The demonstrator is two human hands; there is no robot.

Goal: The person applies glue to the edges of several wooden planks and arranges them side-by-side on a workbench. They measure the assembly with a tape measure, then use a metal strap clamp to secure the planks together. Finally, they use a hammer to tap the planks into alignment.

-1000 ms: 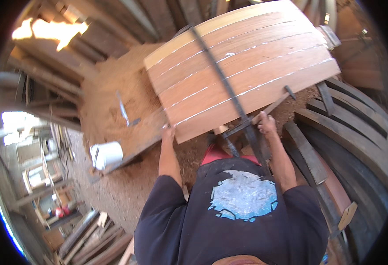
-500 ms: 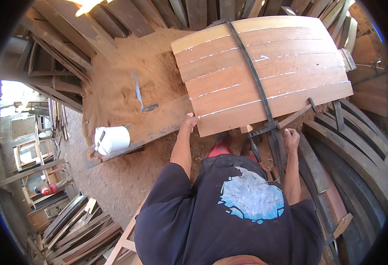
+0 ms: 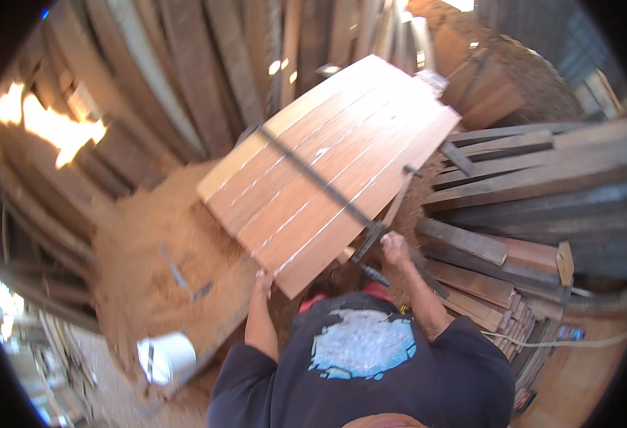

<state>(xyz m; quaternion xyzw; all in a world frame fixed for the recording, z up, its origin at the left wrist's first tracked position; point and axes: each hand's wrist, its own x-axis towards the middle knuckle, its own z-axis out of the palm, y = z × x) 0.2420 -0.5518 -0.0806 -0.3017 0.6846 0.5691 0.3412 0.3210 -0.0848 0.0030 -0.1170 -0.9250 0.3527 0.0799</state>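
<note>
A panel of several reddish-brown boards (image 3: 306,192), with white glue lines along its joints, lies in front of me. Across it runs a long dark bar clamp (image 3: 313,180), its screw handle (image 3: 375,274) sticking out past the near edge. My left hand (image 3: 263,284) is closed at the panel's near left corner, gripping the edge. Beside the clamp's near end, my right hand (image 3: 396,250) is closed in a fist, and whatever is inside it is hidden. A small dark clamp (image 3: 413,171) sits at the near right edge, by a thin wooden strip (image 3: 397,202).
Left of me are a white bucket (image 3: 167,358) and a hammer-like tool (image 3: 201,291) on a sawdust heap (image 3: 142,242). Long planks (image 3: 221,64) lean along the back. Stacked timber (image 3: 542,167) and short boards (image 3: 474,285) crowd the right.
My view has turned to the right, so the panel appears tilted and shifted left. Both hands stay by the same places, the left at the corner, the right near the clamp's end.
</note>
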